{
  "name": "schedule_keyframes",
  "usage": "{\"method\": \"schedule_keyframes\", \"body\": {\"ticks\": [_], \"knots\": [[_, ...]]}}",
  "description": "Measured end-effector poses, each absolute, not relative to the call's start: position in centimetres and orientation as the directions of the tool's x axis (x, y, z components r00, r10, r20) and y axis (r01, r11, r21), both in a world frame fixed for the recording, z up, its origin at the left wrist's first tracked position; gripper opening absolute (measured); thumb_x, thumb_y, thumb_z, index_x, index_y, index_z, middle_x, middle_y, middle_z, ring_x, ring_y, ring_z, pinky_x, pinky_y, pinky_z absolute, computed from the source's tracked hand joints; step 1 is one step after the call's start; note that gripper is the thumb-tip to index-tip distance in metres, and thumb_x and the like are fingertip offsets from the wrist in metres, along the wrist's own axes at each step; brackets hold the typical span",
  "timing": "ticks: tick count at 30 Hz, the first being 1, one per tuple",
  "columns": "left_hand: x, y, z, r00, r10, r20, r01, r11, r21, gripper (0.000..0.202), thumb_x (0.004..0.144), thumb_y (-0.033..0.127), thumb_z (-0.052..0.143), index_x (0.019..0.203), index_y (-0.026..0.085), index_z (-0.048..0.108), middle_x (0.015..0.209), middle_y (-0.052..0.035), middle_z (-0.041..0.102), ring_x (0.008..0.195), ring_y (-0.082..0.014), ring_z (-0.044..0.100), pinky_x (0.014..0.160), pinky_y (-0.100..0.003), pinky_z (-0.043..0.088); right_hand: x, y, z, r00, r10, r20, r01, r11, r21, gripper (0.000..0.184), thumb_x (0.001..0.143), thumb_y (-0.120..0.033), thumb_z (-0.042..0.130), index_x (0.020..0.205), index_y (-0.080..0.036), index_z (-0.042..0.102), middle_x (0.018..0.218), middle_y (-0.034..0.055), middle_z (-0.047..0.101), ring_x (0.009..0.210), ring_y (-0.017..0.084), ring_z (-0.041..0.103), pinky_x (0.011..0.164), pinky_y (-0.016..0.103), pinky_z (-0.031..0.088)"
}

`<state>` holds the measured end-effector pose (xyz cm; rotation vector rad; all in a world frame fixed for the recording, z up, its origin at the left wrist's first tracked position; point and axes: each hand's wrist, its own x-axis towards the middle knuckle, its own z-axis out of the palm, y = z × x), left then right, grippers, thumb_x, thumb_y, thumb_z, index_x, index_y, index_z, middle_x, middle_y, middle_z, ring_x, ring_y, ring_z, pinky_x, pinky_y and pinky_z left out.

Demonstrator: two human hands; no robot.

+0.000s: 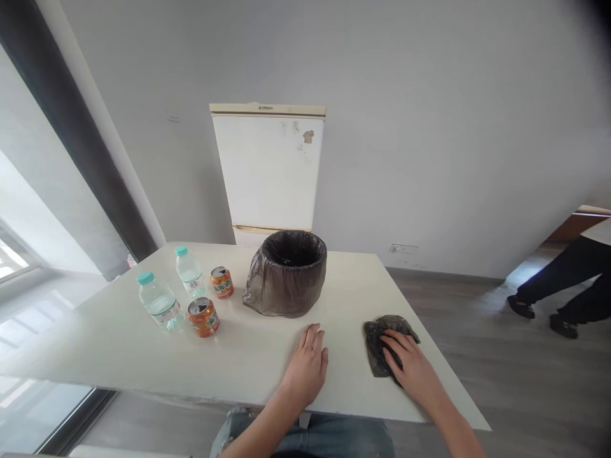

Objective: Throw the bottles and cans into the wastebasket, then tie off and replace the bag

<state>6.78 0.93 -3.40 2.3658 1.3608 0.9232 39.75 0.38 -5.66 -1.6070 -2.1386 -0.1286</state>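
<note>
My left hand point(308, 366) lies flat on the white tabletop point(252, 356), fingers loosely stretched out and holding nothing. It is just in front of a bin lined with a dark, see-through garbage bag point(291, 289), whose edge is folded down over the outside. My right hand point(411, 369) rests on top of a crumpled black garbage bag point(382, 356) near the table's right edge. Its fingers are spread over the plastic; the underside of the hand is hidden.
On the left stand two clear bottles with teal caps point(161, 305) point(189, 273) and two opened orange drink cans point(203, 318) point(222, 283). Behind the table is a white refrigerator point(270, 172). A person's legs point(563, 280) show at the far right.
</note>
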Motion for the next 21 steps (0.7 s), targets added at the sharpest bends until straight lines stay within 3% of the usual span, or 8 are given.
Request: {"method": "schedule_keyframes", "body": {"ticks": [3, 6, 9, 12, 15, 18, 21], "knots": [[6.2, 0.9, -2.5, 0.243, 0.836, 0.492, 0.598, -0.528, 0.603, 0.032, 0.101, 0.014, 0.043, 0.128, 0.021, 0.057, 0.134, -0.0123, 0.062, 0.128, -0.0266, 0.060, 0.109, -0.047, 0.052, 37.7, 0.0, -5.5, -0.264, 0.892, 0.367, 0.913, 0.354, -0.202, 0.038, 0.107, -0.042, 0.047, 0.131, -0.024, 0.070, 0.141, 0.0108, 0.066, 0.128, 0.030, 0.063, 0.114, 0.050, 0.049], [4.8, 1.1, -1.4, 0.000, 0.805, 0.593, 0.546, -0.496, 0.675, 0.019, 0.101, 0.015, 0.042, 0.107, 0.023, 0.058, 0.109, -0.0104, 0.063, 0.108, -0.0250, 0.064, 0.096, -0.042, 0.056, 37.2, 0.2, -5.5, -0.238, 0.900, 0.366, 0.918, 0.331, -0.217, 0.039, 0.107, -0.043, 0.047, 0.132, -0.024, 0.069, 0.143, 0.0111, 0.064, 0.130, 0.030, 0.062, 0.115, 0.052, 0.048], [2.6, 2.3, 0.0, -0.277, 0.697, 0.662, 0.577, -0.430, 0.694, 0.013, 0.099, 0.019, 0.047, 0.107, 0.023, 0.056, 0.106, -0.0114, 0.059, 0.104, -0.0275, 0.061, 0.090, -0.044, 0.055, 37.6, 0.5, -5.8, -0.150, 0.910, 0.386, 0.939, 0.253, -0.233, 0.042, 0.107, -0.045, 0.045, 0.128, -0.021, 0.071, 0.142, 0.0137, 0.064, 0.129, 0.033, 0.062, 0.115, 0.056, 0.047], [0.5, 4.4, 1.4, -0.411, 0.641, 0.648, 0.594, -0.351, 0.724, 0.039, 0.094, 0.022, 0.054, 0.133, 0.021, 0.048, 0.124, -0.0149, 0.055, 0.122, -0.0316, 0.056, 0.102, -0.050, 0.051, 37.9, 0.4, -6.1, -0.134, 0.921, 0.365, 0.937, 0.238, -0.255, 0.045, 0.106, -0.049, 0.046, 0.134, -0.022, 0.069, 0.146, 0.0121, 0.062, 0.134, 0.033, 0.059, 0.116, 0.055, 0.047], [-0.8, 7.0, 2.2, -0.360, 0.715, 0.599, 0.598, -0.315, 0.737, 0.071, 0.091, 0.034, 0.067, 0.152, 0.019, 0.034, 0.146, -0.0189, 0.047, 0.143, -0.0361, 0.044, 0.118, -0.057, 0.039, 37.7, 0.0, -6.2, -0.129, 0.929, 0.346, 0.934, 0.231, -0.273, 0.049, 0.105, -0.052, 0.047, 0.143, -0.025, 0.064, 0.153, 0.0096, 0.057, 0.138, 0.033, 0.056, 0.114, 0.051, 0.050], [-1.2, 9.3, 1.9, -0.270, 0.848, 0.456, 0.531, -0.264, 0.805, 0.097, 0.082, 0.051, 0.079, 0.157, 0.019, 0.028, 0.155, -0.0211, 0.042, 0.148, -0.0388, 0.041, 0.120, -0.056, 0.039, 37.5, -0.1, -6.4, -0.113, 0.936, 0.333, 0.937, 0.212, -0.278, 0.050, 0.105, -0.054, 0.048, 0.144, -0.027, 0.063, 0.155, 0.0084, 0.055, 0.139, 0.033, 0.055, 0.113, 0.049, 0.052], [-1.1, 10.8, 1.4, -0.217, 0.909, 0.355, 0.471, -0.221, 0.854, 0.110, 0.071, 0.055, 0.088, 0.156, 0.018, 0.028, 0.153, -0.0222, 0.045, 0.146, -0.0399, 0.044, 0.117, -0.056, 0.042, 37.6, 0.0, -6.8, -0.110, 0.938, 0.330, 0.940, 0.206, -0.273, 0.049, 0.105, -0.054, 0.047, 0.140, -0.025, 0.066, 0.154, 0.0090, 0.056, 0.139, 0.034, 0.055, 0.113, 0.051, 0.052]]}}
